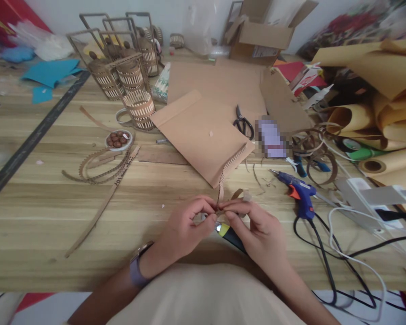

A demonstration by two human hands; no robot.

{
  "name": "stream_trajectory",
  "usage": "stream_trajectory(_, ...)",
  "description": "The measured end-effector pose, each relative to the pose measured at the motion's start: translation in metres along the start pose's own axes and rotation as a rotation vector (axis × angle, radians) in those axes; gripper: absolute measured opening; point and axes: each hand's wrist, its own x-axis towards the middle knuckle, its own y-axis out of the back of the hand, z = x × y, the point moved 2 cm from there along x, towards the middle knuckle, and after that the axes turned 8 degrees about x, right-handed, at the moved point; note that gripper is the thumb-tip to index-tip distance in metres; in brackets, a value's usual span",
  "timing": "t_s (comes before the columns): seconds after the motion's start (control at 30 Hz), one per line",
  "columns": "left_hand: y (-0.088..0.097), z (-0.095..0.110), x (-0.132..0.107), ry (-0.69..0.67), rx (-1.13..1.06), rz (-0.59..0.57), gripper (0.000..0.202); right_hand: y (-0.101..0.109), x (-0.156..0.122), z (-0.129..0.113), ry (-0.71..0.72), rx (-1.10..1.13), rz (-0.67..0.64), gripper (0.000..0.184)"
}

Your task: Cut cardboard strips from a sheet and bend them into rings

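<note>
My left hand [189, 225] and my right hand [253, 230] meet near the table's front edge, fingertips pinched together on the low end of a thin corrugated cardboard strip [228, 169]. The strip rises from my fingers and curves right along the edge of a brown cardboard sheet [199, 131]. A yellow-and-black utility knife [228, 234] lies slanted under my right palm; whether the hand grips it is hidden. A watch [137, 268] sits on my left wrist.
A blue glue gun [299, 192] with black cable lies right of my hands, beside a white power strip [365, 196]. Scissors [243, 124] rest on the cardboard. Cardboard lanterns [128, 76], a bowl of brown beads [119, 140], loose strips [101, 169], paper rolls [389, 122] and an open box [260, 34] fill the table.
</note>
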Motion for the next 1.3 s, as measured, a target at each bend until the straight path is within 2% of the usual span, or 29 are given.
stream_trajectory(0.17,0.0001,0.0004,-0.0006,0.007,-0.019,-0.003,0.012,0.0,-0.0008,0.0059,-0.094,0.175,0.048,0.01)
stream_trajectory(0.27,0.0003,0.0,-0.0008,0.028,-0.033,0.002,0.012,-0.0003,-0.0012,0.0061,-0.087,0.184,0.05,0.01)
stream_trajectory(0.4,0.001,-0.0001,0.0014,0.056,-0.018,0.001,0.017,-0.0005,-0.0023,0.0014,0.02,0.031,0.042,0.009)
stream_trajectory(0.57,-0.0005,-0.0009,0.0051,0.182,0.011,-0.044,0.027,-0.0028,-0.0039,-0.0017,0.194,-0.137,0.008,0.014)
stream_trajectory(0.77,-0.0047,-0.0037,0.0065,0.181,-0.027,-0.065,0.027,-0.0088,-0.0052,0.0015,0.298,-0.207,-0.051,0.02)
stream_trajectory(0.93,-0.0067,-0.0078,0.0057,0.191,-0.06,-0.06,0.026,-0.0095,-0.0052,0.0009,0.296,-0.22,-0.038,0.015)
stream_trajectory(1.1,-0.0069,-0.0087,0.0045,0.18,-0.083,-0.05,0.024,-0.0078,-0.0079,0.0013,0.079,-0.098,0.02,0.01)
stream_trajectory(1.17,-0.0067,-0.0077,0.005,0.188,-0.105,-0.042,0.023,-0.0073,-0.0091,0.0012,0.034,-0.082,0.035,0.009)
stream_trajectory(1.3,-0.006,-0.0058,0.0065,0.245,-0.172,-0.012,0.02,-0.0046,-0.0083,0.0005,0.087,-0.143,0.056,0.011)
